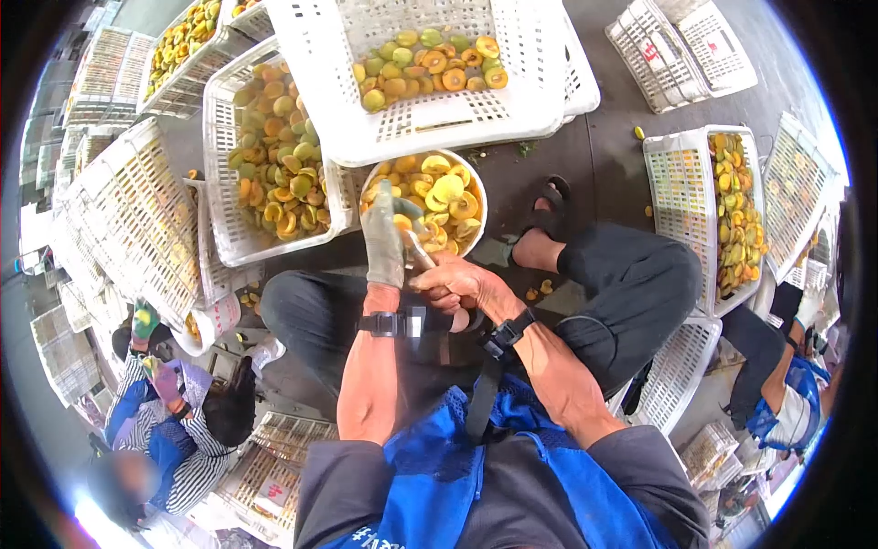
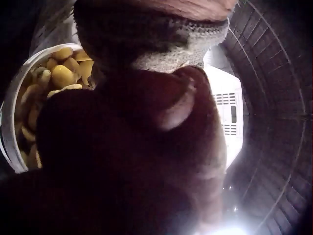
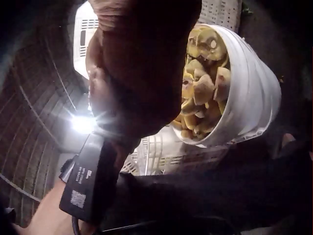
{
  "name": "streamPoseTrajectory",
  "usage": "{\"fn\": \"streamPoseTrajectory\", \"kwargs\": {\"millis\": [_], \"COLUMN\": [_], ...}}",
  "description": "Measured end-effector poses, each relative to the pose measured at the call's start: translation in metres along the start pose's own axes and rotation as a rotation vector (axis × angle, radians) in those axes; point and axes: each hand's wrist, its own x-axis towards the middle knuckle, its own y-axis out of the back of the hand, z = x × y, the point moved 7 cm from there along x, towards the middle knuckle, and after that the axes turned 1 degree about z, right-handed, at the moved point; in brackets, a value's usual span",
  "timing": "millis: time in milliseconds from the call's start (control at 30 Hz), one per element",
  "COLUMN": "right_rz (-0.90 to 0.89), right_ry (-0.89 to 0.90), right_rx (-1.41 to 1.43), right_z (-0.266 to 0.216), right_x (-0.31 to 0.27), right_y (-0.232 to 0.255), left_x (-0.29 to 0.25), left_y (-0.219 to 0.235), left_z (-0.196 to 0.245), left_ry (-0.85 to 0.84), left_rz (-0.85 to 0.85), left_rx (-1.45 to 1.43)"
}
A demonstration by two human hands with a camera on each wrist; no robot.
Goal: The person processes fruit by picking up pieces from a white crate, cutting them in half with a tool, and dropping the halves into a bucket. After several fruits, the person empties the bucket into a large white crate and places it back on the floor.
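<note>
The gloved left hand (image 1: 384, 240) holds an orange fruit piece (image 1: 402, 222) between thumb and fingers, over the left side of a white bucket (image 1: 484, 203). The bare right hand (image 1: 465, 282) has its fingers curled round a slim tool (image 1: 420, 252), whose upper end reaches toward the fruit piece. Yellow-orange fruit halves (image 1: 448, 189) fill the bucket. In the left wrist view, the left hand (image 2: 146, 112) is dark beside the bucket's fruit (image 2: 63, 76). The right wrist view shows the right hand (image 3: 142, 63) in shadow, left of the bucket (image 3: 254, 83); its fingertips are hidden.
A large white crate (image 1: 448, 124) of fruit halves stands beyond the bucket, another crate (image 1: 219, 197) at its left. More fruit sits in a crate (image 1: 679, 183) at the right. The wearer's knees flank the hands. Two other people (image 1: 197, 439) (image 1: 791, 393) sit at either side.
</note>
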Motion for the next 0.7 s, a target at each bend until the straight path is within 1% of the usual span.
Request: {"fn": "streamPoseTrajectory", "kwargs": {"millis": [67,100,133,200,233,267,333,367,400,467,500,533,600,667,700], "right_rz": [0.052,0.137,0.228,0.407,0.424,0.418,0.421,0.468,0.496,0.545,0.596,0.603,0.622,0.65,0.667], "right_ry": [0.067,0.084,0.132,0.223,0.267,0.261,0.263,0.33,0.375,0.462,0.464,0.541,0.687,0.716,0.706], "right_rx": [-0.105,-0.28,-0.374,-0.557,-0.556,-0.552,-0.543,-0.515,-0.479,-0.406,-0.393,-0.414,-0.454,-0.497,-0.516], "right_z": [-0.013,-0.013,-0.019,-0.028,-0.032,-0.033,-0.04,-0.045,-0.053,-0.071,-0.067,-0.07,-0.074,-0.077,-0.076], "right_x": [-0.013,-0.011,-0.014,-0.019,-0.019,-0.02,-0.028,-0.03,-0.037,-0.056,-0.055,-0.054,-0.059,-0.065,-0.065], "right_y": [-0.003,0.011,0.017,0.025,0.026,0.027,0.029,0.03,0.026,0.015,0.027,0.032,0.038,0.043,0.048], "left_x": [0.017,0.024,0.026,0.026,0.036,0.044,0.041,0.056,0.065,0.034,0.02,0.023,0.027,0.026,0.034], "left_y": [0.018,0.033,0.043,0.061,0.079,0.097,0.133,0.167,0.191,0.16,0.142,0.124,0.086,0.038,0.021], "left_z": [-0.002,-0.005,0.003,0.028,0.037,0.046,0.087,0.095,0.098,0.132,0.139,0.132,0.105,0.07,0.049], "left_ry": [-0.007,0.048,0.031,-0.069,-0.12,-0.167,-0.381,-0.537,-0.694,-0.58,-0.52,-0.466,-0.345,-0.271,-0.371], "left_rz": [0.073,0.155,0.186,0.157,0.276,0.391,0.613,0.61,0.606,0.606,0.606,0.504,0.292,0.138,0.105], "left_rx": [-0.149,-0.196,-0.201,-0.128,-0.164,-0.203,-0.023,-0.016,-0.007,0.037,0.059,0.219,0.529,0.668,0.684]}}
